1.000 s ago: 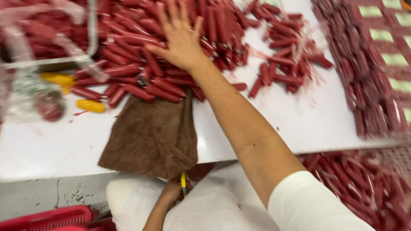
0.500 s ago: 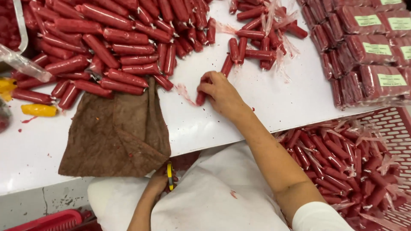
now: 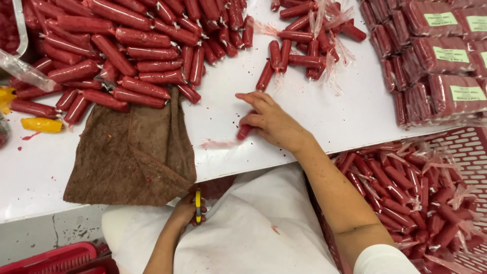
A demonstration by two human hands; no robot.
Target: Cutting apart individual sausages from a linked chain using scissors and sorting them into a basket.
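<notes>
Fingers of the right hand (image 3: 271, 122) curl over a single red sausage (image 3: 244, 132) lying on the white table (image 3: 324, 119), most of it hidden under the palm so only its near end shows. Below the table edge, the left hand (image 3: 186, 210) is clenched around a small yellow-handled tool (image 3: 198, 205) whose working end cannot be made out. One brown towel (image 3: 133, 152) hangs over the table edge just left of the sausage. Beyond it lies a big heap of loose sausages (image 3: 127, 45), too many to count, and a smaller scattered cluster (image 3: 304, 45) amid clear wrap. Right of the arm, a red plastic crate (image 3: 469, 144) holds more sausages, cut off by the frame. Sealed packs (image 3: 436, 56) are stacked at the far right.
</notes>
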